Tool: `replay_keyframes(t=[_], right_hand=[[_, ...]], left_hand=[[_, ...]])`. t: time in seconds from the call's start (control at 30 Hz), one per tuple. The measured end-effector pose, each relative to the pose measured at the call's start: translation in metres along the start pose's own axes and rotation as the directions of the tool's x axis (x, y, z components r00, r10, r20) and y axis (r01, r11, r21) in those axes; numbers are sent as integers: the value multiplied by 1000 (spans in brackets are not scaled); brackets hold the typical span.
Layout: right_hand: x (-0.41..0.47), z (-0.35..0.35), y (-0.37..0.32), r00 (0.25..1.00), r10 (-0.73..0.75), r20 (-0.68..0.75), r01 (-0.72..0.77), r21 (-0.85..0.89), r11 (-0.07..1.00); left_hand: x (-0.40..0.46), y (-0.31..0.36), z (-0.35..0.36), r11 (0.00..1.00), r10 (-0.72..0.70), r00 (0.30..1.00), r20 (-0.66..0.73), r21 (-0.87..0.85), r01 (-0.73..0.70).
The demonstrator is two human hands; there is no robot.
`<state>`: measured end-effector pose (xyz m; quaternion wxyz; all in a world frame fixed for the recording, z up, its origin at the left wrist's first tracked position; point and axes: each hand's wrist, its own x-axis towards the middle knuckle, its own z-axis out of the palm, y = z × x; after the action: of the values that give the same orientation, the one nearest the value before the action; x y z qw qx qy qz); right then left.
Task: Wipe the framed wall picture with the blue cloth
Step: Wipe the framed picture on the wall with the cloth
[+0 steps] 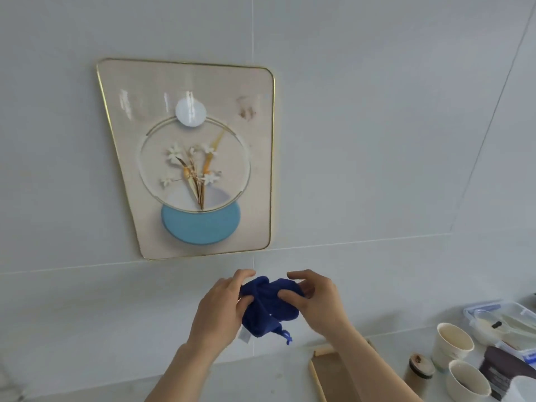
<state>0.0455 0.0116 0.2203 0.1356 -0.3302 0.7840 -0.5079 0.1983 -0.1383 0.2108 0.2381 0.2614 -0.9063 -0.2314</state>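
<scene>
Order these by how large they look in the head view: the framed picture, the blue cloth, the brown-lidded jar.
1. framed picture
2. blue cloth, bunched between both hands and nearer the camera, so its true size is unsure
3. brown-lidded jar

The framed wall picture (190,158) is hanging flat against the pale tiled wall, its thin gold frame running round a beige panel with rounded corners. Inside, a gold ring is circling a spray of dried white and orange flowers, with a white disc overlapping the ring's top and a light blue disc sitting under its bottom. Glare streaks and a brownish smudge are showing on the upper part of the glazing. The blue cloth (268,306) is sitting bunched and crumpled below the picture, clear of it, dark blue, with a small loop dangling from its lower edge.
</scene>
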Motion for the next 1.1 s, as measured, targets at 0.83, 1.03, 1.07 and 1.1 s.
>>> replay_keyframes(t=[0.83, 1.03, 1.07, 1.1], right_hand=[[42, 9, -163, 923, -261, -282, 360, 402, 842], [101, -2, -199, 655, -620, -431, 621, -161, 767], [110, -1, -202, 622, -661, -421, 636, -220, 739], [118, 0, -203, 571, -707, -418, 653, -291, 699]], left_hand=[[63, 8, -109, 961, 250, 812, -527, 31, -275], [118, 21, -129, 902, 428, 700, -571, 317, -294], [127, 23, -131, 892, 444, 693, -568, 354, -281], [137, 23, -132, 882, 456, 687, -566, 389, -266]])
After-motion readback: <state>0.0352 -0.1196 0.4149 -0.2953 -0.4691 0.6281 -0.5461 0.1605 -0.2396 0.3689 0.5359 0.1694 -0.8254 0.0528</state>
